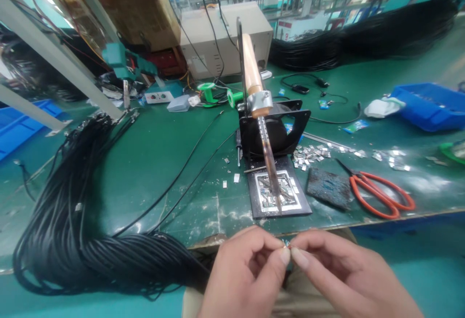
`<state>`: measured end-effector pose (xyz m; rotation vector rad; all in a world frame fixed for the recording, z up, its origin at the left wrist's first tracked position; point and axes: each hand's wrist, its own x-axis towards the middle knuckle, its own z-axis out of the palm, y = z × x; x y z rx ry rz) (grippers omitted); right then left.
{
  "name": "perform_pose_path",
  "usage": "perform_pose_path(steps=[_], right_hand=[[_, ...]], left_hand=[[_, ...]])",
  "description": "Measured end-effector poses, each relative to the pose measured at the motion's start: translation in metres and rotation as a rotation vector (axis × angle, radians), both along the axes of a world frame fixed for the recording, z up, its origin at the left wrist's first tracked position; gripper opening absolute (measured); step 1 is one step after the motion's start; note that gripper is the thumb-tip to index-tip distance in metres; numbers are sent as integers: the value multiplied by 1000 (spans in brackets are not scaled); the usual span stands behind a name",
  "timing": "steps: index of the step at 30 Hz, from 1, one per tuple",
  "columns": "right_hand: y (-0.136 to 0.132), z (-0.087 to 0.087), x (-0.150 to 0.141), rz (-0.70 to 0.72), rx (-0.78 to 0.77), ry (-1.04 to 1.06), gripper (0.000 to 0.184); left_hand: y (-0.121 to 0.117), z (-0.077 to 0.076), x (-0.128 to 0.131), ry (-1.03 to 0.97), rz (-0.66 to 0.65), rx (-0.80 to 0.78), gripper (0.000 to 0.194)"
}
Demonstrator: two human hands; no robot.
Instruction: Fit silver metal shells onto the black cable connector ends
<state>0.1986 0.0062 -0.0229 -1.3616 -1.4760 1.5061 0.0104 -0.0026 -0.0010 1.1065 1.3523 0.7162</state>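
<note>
My left hand [249, 267] and my right hand [336, 267] meet fingertip to fingertip at the bench's front edge. Both are closed in a pinch on tiny thin wires [286, 244], pale and bluish, mostly covered by the thumbs and fingers. Just beyond them, a soldering iron [267, 156] with a wooden handle points tip-down from a black stand [276, 136]. Its tip hangs over a white-rimmed tray [257, 206] of small metal pieces. A thick bundle of black cables [119, 260] drapes off the bench to the left of my left hand.
Orange-handled scissors [385, 194] and a dark scouring pad [329, 188] lie at the right. Small metal connectors [310, 156] are scattered behind them. A blue bin [428, 107] stands farther right. Toward the back are a beige machine [225, 42] and green spools [208, 93].
</note>
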Motion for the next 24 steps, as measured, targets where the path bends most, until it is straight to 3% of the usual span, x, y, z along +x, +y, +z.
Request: perform_pose_path(steps=[13, 18, 24], right_hand=[[-6, -8, -6, -54, -41, 70, 25], [-6, -4, -8, -101, 86, -25, 21], [-3, -4, 7, -207, 220, -193, 17]], left_hand=[[1, 0, 0, 24, -23, 61, 19], [1, 2, 2, 50, -2, 88, 21], [-1, 2, -4, -64, 69, -35, 21]])
